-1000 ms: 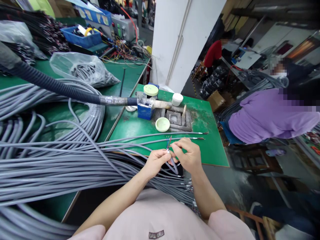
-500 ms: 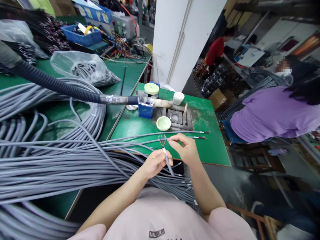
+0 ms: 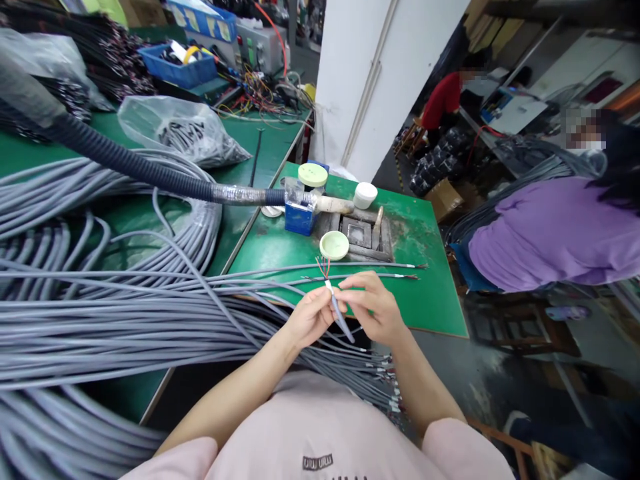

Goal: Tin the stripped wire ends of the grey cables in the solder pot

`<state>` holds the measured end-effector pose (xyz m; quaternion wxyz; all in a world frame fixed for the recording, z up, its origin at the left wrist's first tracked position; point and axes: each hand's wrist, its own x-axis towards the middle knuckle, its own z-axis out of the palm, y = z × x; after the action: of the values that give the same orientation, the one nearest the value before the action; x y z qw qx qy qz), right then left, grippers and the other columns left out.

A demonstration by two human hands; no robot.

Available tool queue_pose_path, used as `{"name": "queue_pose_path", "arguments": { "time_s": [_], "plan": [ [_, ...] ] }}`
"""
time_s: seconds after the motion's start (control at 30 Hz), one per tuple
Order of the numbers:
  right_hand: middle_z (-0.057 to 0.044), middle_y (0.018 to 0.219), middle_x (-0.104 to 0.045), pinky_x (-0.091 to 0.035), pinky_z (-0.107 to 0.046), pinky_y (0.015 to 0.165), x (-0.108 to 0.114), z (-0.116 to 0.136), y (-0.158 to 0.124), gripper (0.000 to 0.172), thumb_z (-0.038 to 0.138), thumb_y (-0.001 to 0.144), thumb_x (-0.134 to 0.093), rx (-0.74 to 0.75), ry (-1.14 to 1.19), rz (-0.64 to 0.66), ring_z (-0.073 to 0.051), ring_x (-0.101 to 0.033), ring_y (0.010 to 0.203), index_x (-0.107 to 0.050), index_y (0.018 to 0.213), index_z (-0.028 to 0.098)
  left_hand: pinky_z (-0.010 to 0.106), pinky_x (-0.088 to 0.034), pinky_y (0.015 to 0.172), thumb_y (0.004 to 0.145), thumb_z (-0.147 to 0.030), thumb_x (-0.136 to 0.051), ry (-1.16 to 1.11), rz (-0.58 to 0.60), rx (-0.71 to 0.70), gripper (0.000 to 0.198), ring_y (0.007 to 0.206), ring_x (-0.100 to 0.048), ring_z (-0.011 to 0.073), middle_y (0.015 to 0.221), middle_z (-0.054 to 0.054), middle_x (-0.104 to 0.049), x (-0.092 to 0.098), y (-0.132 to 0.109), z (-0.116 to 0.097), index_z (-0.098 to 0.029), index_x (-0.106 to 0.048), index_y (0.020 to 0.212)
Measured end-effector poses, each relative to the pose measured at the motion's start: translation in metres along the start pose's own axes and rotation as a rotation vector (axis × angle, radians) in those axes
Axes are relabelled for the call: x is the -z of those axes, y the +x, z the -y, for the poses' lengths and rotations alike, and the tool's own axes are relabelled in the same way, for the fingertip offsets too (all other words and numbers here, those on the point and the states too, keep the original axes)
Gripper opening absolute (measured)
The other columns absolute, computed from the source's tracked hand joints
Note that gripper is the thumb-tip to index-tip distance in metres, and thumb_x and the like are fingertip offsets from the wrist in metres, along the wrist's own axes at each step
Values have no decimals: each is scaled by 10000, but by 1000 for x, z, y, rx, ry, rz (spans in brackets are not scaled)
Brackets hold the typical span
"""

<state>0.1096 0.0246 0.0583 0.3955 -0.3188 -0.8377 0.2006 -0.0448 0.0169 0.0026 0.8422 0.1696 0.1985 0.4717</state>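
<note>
Currently pinching a grey cable (image 3: 344, 325) near its white band (image 3: 329, 285) in the left hand (image 3: 312, 319), holding it by the near edge of the green surface (image 3: 433, 300), splaying coloured wires (image 3: 325, 268) upward; loosely curling the right hand (image 3: 375, 308) beside it, not clearly showing any grip.

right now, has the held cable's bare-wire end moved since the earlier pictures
Yes: the wire end has moved forward, closer to the pale green dish.

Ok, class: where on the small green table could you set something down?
Bare: right of the metal frame to the edge of the table, stained; left of the dish, between box and upper cable; right of the right hand, below the cable ends. Crowded: around the frame (tub, dish, box), and the left table, with its coils.
</note>
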Motion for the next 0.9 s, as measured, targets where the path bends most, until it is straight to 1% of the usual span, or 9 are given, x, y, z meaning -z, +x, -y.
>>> {"name": "queue_pose_path", "arguments": {
  "time_s": [0.1, 0.23, 0.37, 0.47, 0.53, 0.67, 0.73, 0.77, 0.9],
  "plan": [
    [-72, 1242, -594, -459, -420, 944, 2, -2, -4, 374, 120, 873, -465, 149, -209, 98, -214, -527, 1154, -631, 1155, 301, 185, -464, 584, 682, -398, -782, 3, -27, -31, 310, 555, -566, 68, 663, 2, -648, -4, 4, -3, -119, -676, 766],
    [-49, 1225, -627, -452, -434, 965, 10, -7, 2, 306, 190, 884, -515, 236, -376, 88, -225, -529, 1178, -655, 1119, 329, 219, -468, 629, 753, -473, -699, 148, -15, -96, 371, 590, -555, 75, 787, 30, -678, -6, 4, -4, -139, -694, 914],
    [-54, 1164, -666, -483, -424, 936, 34, -16, 14, 279, 222, 870, -572, 242, -452, -120, -230, -596, 1104, -642, 1128, 301, 299, -439, 825, 856, -472, -571, 751, 96, -262, 402, 844, -611, 165, 927, 76, -701, -7, -6, -11, -174, -670, 1106],
    [-78, 1107, -687, -497, -410, 905, 50, -26, 24, 262, 203, 865, -581, 174, -530, -392, -236, -634, 1037, -639, 1117, 252, 311, -393, 818, 859, -377, -587, 1263, 195, -433, 310, 788, -602, 168, 822, 64, -699, -10, -18, -23, -186, -690, 1082],
    [-75, 1040, -704, -509, -383, 870, 52, -33, 31, 201, 225, 886, -553, 79, -531, -498, -226, -655, 982, -654, 1060, 232, 297, -382, 738, 844, -335, -612, 1410, 153, -603, 262, 656, -560, 143, 683, 33, -660, -14, -26, -32, -181, -703, 1035],
    [-52, 914, -716, -543, -318, 757, 32, -42, 49, 193, 347, 903, -524, -208, -280, -453, -197, -691, 831, -656, 961, 219, 312, -410, 741, 843, -251, -603, 1380, -128, -994, 205, 728, -581, 159, 797, 41, -686, -26, -42, -49, -203, -685, 1025],
    [-45, 890, -714, -556, -312, 714, 19, -48, 59, 220, 394, 896, -523, -297, -99, -404, -193, -698, 770, -651, 944, 221, 346, -432, 802, 831, -236, -597, 1383, -156, -1105, 185, 834, -606, 187, 880, 43, -698, -32, -50, -50, -240, -687, 993],
    [-43, 879, -713, -561, -314, 700, 13, -53, 63, 228, 407, 889, -529, -323, -23, -390, -191, -698, 745, -652, 935, 221, 358, -439, 818, 821, -244, -598, 1419, -77, -1104, 175, 860, -613, 198, 885, 40, -701, -34, -53, -47, -261, -693, 966],
    [-35, 801, -702, -573, -316, 651, -1, -78, 74, 254, 443, 839, -586, -414, 161, -376, -180, -686, 658, -657, 876, 202, 321, -455, 714, 823, -254, -547, 1603, 522, -845, 209, 754, -624, 190, 785, 49, -704, -32, -50, -19, -283, -714, 946]
  ]
}}
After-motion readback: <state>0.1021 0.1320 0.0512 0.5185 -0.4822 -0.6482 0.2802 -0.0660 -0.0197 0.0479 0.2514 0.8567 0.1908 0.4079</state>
